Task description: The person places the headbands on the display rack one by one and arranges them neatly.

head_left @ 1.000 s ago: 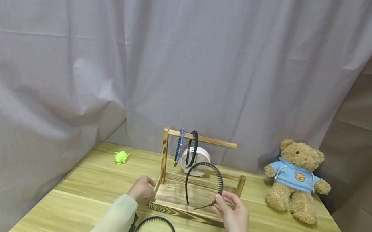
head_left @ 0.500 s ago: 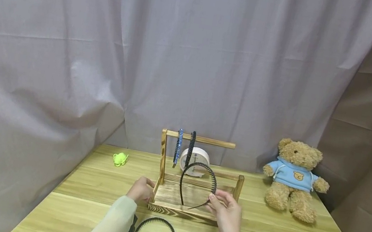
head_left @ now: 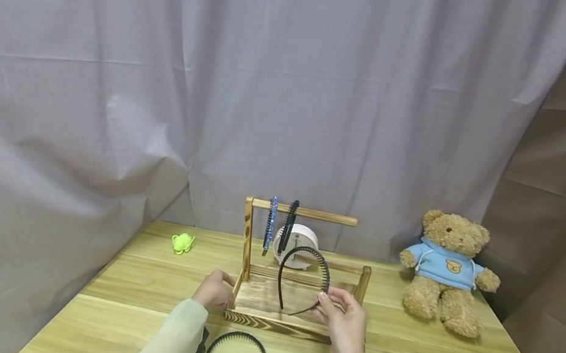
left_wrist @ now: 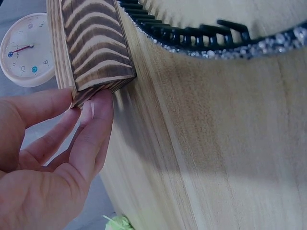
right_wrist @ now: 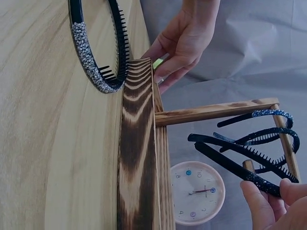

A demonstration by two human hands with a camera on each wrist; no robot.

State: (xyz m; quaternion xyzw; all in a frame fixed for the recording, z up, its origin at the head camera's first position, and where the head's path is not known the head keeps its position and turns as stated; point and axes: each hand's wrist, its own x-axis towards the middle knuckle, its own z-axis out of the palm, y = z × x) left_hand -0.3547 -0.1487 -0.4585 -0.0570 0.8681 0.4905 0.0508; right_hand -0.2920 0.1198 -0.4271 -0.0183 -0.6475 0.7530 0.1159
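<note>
In the head view, my left hand [head_left: 215,289] grips the left end of a wooden rack [head_left: 281,326]; the left wrist view shows thumb and fingers pinching its striped front board [left_wrist: 98,43] at the corner. My right hand [head_left: 345,325] pinches a black toothed headband [head_left: 308,249] near one end, its arch upward, in front of the rack. From the rack's upper bar [head_left: 332,216] hang a blue glittery headband [head_left: 271,224] and a black headband [head_left: 288,227]. Another black headband, trimmed with silvery stones [right_wrist: 85,55], lies on the table before the rack.
A white round clock [head_left: 300,241] stands behind the rack. At the right sits a teddy bear [head_left: 448,270] in a blue hoodie. A small bright green object [head_left: 183,242] lies at the back left of the wooden table [head_left: 129,306]. Grey curtain [head_left: 287,78] hangs behind.
My right hand has shifted slightly left with its headband over the last second. The hanging black headband has turned on the bar. My left hand keeps its grip on the rack.
</note>
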